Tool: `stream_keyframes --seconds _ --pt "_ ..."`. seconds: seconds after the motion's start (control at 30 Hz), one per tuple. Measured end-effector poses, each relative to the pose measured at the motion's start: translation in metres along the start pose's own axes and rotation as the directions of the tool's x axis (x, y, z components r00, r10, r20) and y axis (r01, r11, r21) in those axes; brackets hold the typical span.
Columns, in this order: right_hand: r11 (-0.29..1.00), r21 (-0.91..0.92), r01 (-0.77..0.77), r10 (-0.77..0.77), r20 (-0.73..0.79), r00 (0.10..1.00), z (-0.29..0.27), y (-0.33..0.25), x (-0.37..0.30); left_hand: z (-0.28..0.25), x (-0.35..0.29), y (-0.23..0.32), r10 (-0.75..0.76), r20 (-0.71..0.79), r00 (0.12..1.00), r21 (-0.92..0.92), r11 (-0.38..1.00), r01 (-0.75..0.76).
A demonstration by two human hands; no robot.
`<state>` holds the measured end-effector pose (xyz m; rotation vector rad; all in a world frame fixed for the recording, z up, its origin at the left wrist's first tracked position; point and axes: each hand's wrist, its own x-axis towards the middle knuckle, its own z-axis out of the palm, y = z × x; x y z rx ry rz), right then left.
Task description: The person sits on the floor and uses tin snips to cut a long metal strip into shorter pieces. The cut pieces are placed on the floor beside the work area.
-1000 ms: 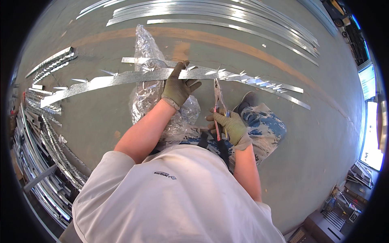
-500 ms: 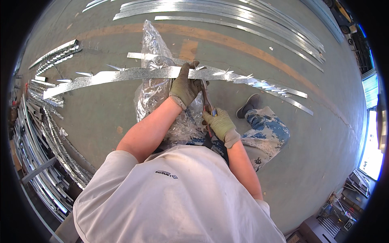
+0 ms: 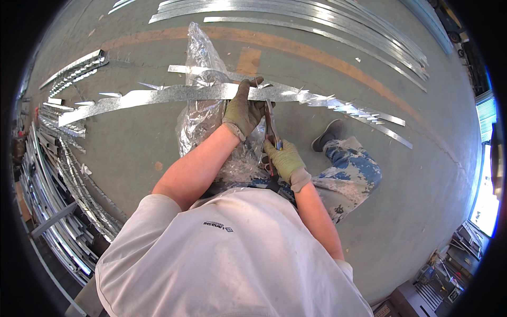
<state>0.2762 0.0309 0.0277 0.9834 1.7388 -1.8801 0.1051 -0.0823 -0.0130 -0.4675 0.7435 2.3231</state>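
Snips [image 3: 271, 126] gripped in right hand [image 3: 284, 160], blades at edge of metal strip [image 3: 174, 95]. Left hand [image 3: 243, 111] clamped over strip, pinning it flat on floor [image 3: 369, 222], atop clear plastic wrap [image 3: 203, 113]. More strips [image 3: 317, 21] stacked beyond, well apart.

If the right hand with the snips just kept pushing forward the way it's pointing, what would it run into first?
Most likely the long metal strip that the left hand pins to the floor. The right hand aims its snips up at it; depth is hard to judge.
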Motion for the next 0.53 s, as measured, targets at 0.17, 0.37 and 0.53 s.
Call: stream_keyframes --seconds 0.17,0.37,0.53 --pt "0.999 -0.034 0.004 -0.004 -0.005 1.000 0.002 0.006 0.008 0.000 0.002 0.001 -0.005 -0.015 1.000 -0.013 1.000 0.004" --pt "0.991 0.124 -0.043 0.041 0.019 0.999 0.001 0.018 0.017 0.008 0.001 0.002 -0.004 -0.044 0.999 -0.029 1.000 0.003" --pt "0.972 0.214 -0.094 0.057 0.174 0.983 -0.010 0.016 0.013 -0.011 0.010 0.001 -0.034 0.000 0.999 -0.042 0.999 0.034"
